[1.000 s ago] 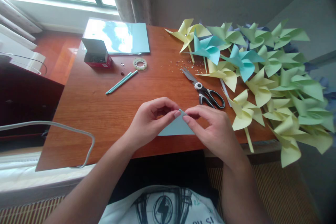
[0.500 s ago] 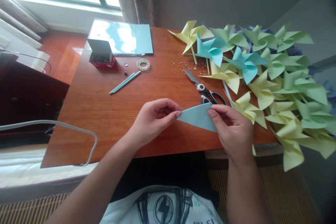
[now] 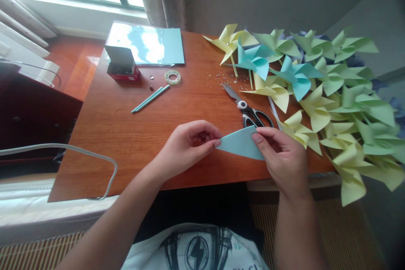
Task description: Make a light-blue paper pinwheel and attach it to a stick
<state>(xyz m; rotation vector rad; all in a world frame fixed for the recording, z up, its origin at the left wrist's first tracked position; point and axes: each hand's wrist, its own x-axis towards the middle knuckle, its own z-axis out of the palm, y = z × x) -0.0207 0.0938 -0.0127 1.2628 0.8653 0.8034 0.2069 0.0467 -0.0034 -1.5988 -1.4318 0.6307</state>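
Note:
A light blue paper folded into a triangle (image 3: 240, 144) is held just above the wooden table (image 3: 126, 135), near its front edge. My left hand (image 3: 186, 147) pinches the triangle's left tip with thumb and curled fingers. My right hand (image 3: 281, 158) grips its right side, thumb on top. Black-handled scissors (image 3: 248, 109) lie just behind my right hand.
A heap of yellow, green and blue paper pinwheels (image 3: 319, 88) covers the table's right side. At the back left lie blue paper sheets (image 3: 148, 46), a small red box (image 3: 122, 65), a tape roll (image 3: 172, 77) and a teal stick (image 3: 150, 98). A grey cable (image 3: 63, 149) loops at the left.
The blue triangle has been turned from point-up to lying sideways. My right hand has moved right along it, and my left hand now holds only the left tip.

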